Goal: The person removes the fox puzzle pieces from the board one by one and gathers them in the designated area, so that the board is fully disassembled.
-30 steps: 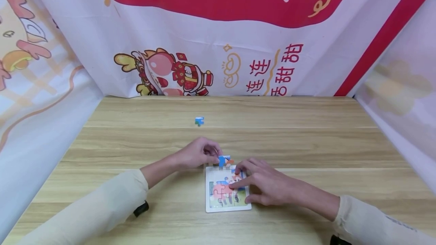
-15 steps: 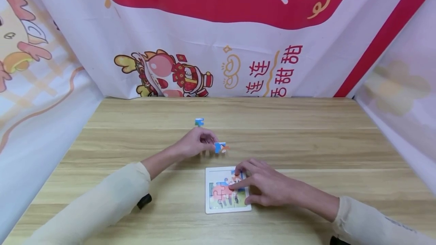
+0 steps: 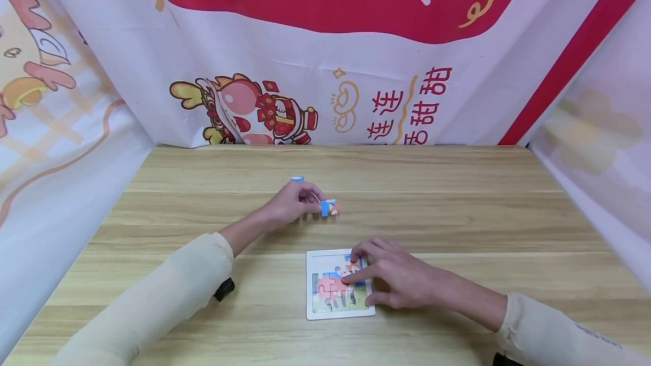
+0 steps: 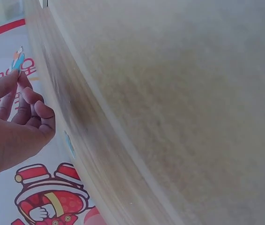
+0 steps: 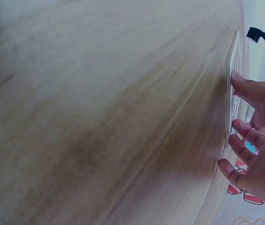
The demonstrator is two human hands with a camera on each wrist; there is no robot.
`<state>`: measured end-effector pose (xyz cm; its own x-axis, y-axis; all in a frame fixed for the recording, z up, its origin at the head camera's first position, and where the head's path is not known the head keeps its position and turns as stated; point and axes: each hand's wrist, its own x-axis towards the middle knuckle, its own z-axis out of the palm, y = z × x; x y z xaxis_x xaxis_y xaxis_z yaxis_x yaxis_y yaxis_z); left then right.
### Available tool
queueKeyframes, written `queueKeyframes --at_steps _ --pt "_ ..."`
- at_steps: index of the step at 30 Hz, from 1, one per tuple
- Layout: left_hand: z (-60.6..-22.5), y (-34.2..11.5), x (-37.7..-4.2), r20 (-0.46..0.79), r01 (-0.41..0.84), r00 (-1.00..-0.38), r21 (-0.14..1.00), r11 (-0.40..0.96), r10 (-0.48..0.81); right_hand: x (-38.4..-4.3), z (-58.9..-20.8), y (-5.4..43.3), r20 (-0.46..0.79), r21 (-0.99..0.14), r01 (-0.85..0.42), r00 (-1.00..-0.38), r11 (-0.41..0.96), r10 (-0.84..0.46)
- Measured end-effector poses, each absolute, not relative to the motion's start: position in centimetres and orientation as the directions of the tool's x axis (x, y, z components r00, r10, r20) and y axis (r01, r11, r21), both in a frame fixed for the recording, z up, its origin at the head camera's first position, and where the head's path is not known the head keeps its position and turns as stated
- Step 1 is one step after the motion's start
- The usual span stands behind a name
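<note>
My left hand (image 3: 294,203) pinches a puzzle piece (image 3: 328,208), blue with a bit of orange and white, between thumb and fingertips. It is over the table, beyond the puzzle tray. In the left wrist view the same puzzle piece (image 4: 17,62) stands up from the fingertips. My right hand (image 3: 399,275) rests on the right side of the square white puzzle tray (image 3: 325,259), fingers spread. Joined pieces with a pink and orange animal picture fill its lower and right parts; pale backing shows at the upper left. The right fingers cover part of the picture.
A second, blue and white puzzle piece (image 3: 297,178) lies farther back, partly hidden behind the left hand. The wooden table (image 3: 458,202) ends at a printed cloth backdrop (image 3: 305,49), with cloth at both sides too.
My left hand has carried the pinched puzzle piece from the tray's far edge away toward the back and slightly left, now covering part of the loose piece. The right hand and tray stay put.
</note>
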<state>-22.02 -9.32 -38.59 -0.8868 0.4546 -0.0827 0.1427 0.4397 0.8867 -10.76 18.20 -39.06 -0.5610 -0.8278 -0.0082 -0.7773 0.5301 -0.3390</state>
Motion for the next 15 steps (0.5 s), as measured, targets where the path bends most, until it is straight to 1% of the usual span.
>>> queueKeyframes --at_steps 8,15 --pt "-38.5 -9.0 -22.8 -0.105 0.093 -0.899 0.903 0.419 0.424 -10.8 -39.2 18.2 -0.018 -0.339 -0.773 -0.566 0.537 -0.825" --pt "-38.2 -9.0 -23.8 -0.106 0.089 -0.906 0.898 0.432 0.409 -10.8 -39.0 18.2 -0.04 -0.35 -0.759 -0.574 0.549 -0.818"
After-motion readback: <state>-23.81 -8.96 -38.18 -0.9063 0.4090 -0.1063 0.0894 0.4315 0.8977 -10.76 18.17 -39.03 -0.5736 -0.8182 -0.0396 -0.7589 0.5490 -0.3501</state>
